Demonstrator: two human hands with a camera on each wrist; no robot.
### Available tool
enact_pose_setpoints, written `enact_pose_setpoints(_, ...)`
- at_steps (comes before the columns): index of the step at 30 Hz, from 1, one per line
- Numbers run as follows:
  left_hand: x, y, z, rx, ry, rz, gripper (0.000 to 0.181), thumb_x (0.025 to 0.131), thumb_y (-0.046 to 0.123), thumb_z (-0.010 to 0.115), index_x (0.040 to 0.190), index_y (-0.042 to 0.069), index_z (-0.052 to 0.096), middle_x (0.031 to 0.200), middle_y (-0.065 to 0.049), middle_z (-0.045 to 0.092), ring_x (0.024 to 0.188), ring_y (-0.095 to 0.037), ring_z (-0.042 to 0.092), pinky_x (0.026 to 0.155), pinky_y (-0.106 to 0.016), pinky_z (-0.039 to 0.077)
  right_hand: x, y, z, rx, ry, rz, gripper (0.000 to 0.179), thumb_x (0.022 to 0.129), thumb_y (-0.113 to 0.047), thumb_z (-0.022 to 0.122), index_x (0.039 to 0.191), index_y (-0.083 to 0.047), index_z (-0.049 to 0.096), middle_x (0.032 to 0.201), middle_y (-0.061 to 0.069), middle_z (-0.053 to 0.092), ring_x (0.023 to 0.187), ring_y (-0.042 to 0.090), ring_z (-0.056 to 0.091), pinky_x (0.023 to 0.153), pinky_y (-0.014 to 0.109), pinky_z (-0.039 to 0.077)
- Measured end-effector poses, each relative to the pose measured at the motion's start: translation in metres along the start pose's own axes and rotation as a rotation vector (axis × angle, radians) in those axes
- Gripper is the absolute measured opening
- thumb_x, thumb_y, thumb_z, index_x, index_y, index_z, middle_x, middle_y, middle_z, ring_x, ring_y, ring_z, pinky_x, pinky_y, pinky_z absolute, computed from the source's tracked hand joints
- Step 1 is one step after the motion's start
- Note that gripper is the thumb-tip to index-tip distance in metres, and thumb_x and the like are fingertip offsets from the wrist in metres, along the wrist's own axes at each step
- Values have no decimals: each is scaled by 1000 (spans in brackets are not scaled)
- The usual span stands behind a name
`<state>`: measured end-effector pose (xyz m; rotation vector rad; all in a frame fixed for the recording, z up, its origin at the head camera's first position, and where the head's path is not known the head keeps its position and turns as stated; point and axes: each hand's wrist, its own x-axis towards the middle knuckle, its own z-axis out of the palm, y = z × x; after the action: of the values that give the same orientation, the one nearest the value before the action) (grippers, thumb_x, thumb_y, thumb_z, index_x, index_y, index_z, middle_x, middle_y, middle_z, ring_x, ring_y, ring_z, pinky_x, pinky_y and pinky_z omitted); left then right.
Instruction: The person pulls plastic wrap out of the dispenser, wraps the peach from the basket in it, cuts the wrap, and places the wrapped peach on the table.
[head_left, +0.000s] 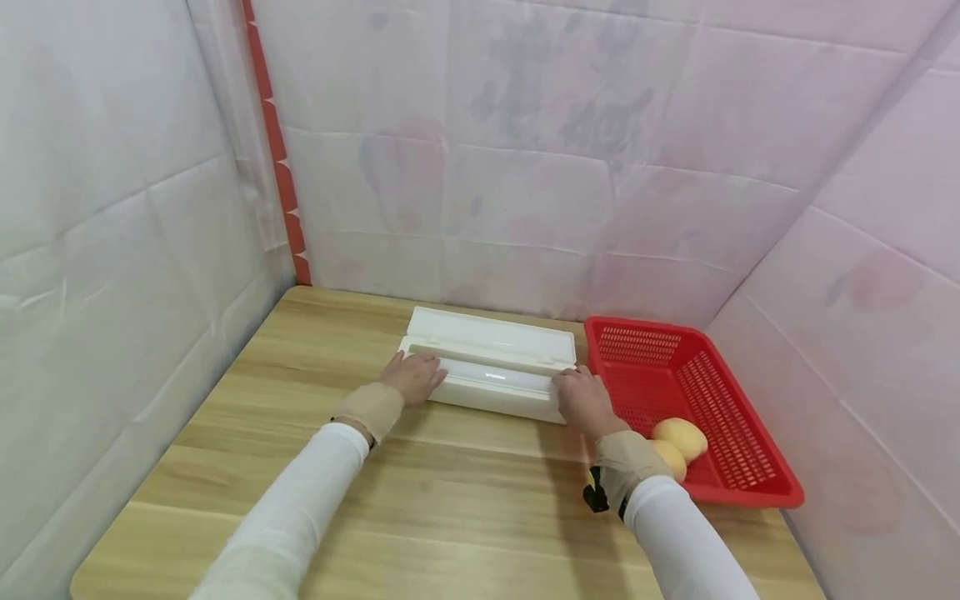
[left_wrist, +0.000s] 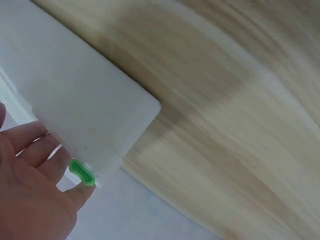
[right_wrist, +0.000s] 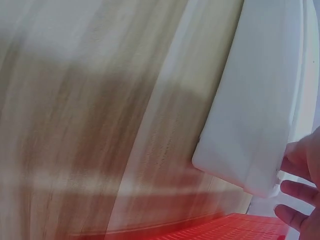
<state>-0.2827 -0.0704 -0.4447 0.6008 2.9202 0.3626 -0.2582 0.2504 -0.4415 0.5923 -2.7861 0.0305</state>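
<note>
A long white box point(head_left: 487, 402) lies on the table with its lid point(head_left: 491, 327) raised at the back. Inside it, a shiny whitish roll point(head_left: 495, 375) runs along its length, looking like cling film. My left hand point(head_left: 414, 377) is at the box's left end, fingers reaching over the rim. Beside the little finger, the left wrist view shows a small green piece point(left_wrist: 82, 172) at the box's corner. At the opposite end is my right hand point(head_left: 581, 400), its fingers slightly bent and apart by the box point(right_wrist: 250, 100) in the right wrist view.
Right of the box stands a red perforated basket point(head_left: 752, 417) holding two yellow fruits point(head_left: 681, 437). The wooden table point(head_left: 420, 517) ends at the back and sides against sheet-covered walls point(head_left: 517, 208). A red strip point(head_left: 277, 150) runs down the back left.
</note>
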Motion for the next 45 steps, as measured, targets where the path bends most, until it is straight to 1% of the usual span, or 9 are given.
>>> enact_pose_setpoints(4,10,0,-2,60,74,18,31,105,30,47,113,6,65,119,-12,70,114,-31,65,103,-53,47,7,3,2,42,-9,55,13,85,-2,67,74,-9,69,81,14,70,80,35,59,59,51,51)
enact_pose_setpoints(7,16,0,-2,101,152,30,18,97,23,61,99,7,69,99,-9,75,95,-28,71,87,-45,56,12,5,4,71,-13,91,10,85,-5,69,76,-9,70,79,13,70,79,34,57,61,51,49)
enact_pose_setpoints(13,21,-1,4,159,307,71,8,86,16,74,87,8,75,85,-8,76,79,-25,72,70,-39,59,15,7,18,69,71,121,10,86,-3,67,80,-6,74,78,13,72,74,34,57,61,51,48)
enact_pose_setpoints(16,22,-1,9,199,373,87,2,84,8,73,83,8,74,81,-9,74,75,-26,71,65,-40,58,15,8,22,74,110,138,12,85,-1,66,76,-5,71,75,13,71,72,35,57,60,51,49)
enact_pose_setpoints(19,23,-2,12,220,417,99,7,83,0,70,81,6,71,79,-12,72,72,-28,69,62,-42,57,14,8,22,100,126,159,10,85,1,65,79,-3,71,76,14,70,73,36,59,62,52,51)
enact_pose_setpoints(28,26,-8,11,240,420,135,10,83,-6,68,82,3,64,79,-14,70,71,-29,69,59,-40,57,15,7,14,162,123,182,9,85,4,66,87,1,74,83,17,72,76,38,66,68,51,56)
enact_pose_setpoints(34,26,-10,1,214,416,165,11,84,-8,65,83,3,65,80,-15,71,73,-30,69,60,-42,58,17,10,8,135,124,173,11,85,4,65,90,0,75,86,16,74,78,37,69,68,52,58)
enact_pose_setpoints(40,23,-13,-11,214,395,147,15,85,-10,62,87,5,66,82,-14,71,70,-29,68,56,-39,56,20,10,2,130,148,157,8,85,2,67,88,-2,75,82,15,73,73,37,67,64,52,56)
enact_pose_setpoints(45,21,-17,-21,185,435,138,16,86,-9,62,85,6,65,82,-14,71,67,-29,67,52,-38,53,26,11,-4,136,168,155,10,86,2,66,86,-2,75,81,14,73,72,36,67,63,52,55)
